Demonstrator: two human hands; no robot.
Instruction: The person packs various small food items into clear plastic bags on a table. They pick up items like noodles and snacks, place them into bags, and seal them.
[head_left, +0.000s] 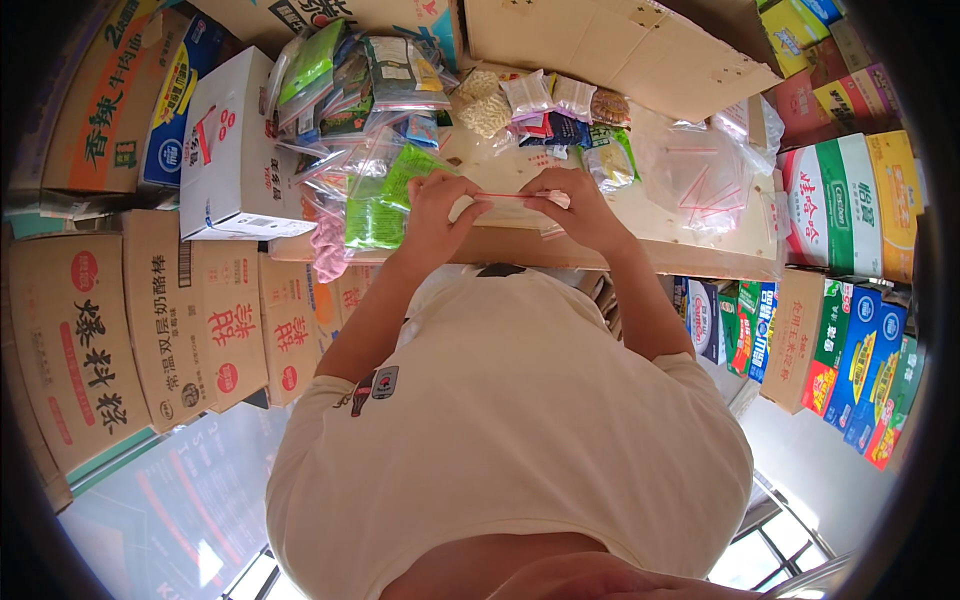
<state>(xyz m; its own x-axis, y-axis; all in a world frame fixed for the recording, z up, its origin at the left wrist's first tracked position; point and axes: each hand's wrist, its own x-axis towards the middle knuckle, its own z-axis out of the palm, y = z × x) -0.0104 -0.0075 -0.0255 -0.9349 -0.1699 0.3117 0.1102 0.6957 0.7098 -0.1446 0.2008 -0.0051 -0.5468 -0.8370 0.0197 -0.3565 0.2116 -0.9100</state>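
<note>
A clear zip-seal bag with a red strip (501, 196) is stretched between my two hands above the front of the tabletop. My left hand (442, 217) pinches one end of the strip between thumb and fingers. At the other end, my right hand (576, 204) grips the bag, and a pinkish crumpled bit shows by its fingers. The bag's lower part is hard to make out. Close beside my left hand lie green packets (375, 214) in clear plastic. Beyond my hands are a dried noodle block (484, 105) and several small packets (574, 96).
Filled zip-seal bags (360, 82) pile up at the back left, beside a white carton (225, 150). Loose clear bags (701, 184) lie on the right of the wooden tabletop (664, 244). A pink cloth (328, 247) hangs over the front edge. Stacked cartons (832, 206) flank both sides.
</note>
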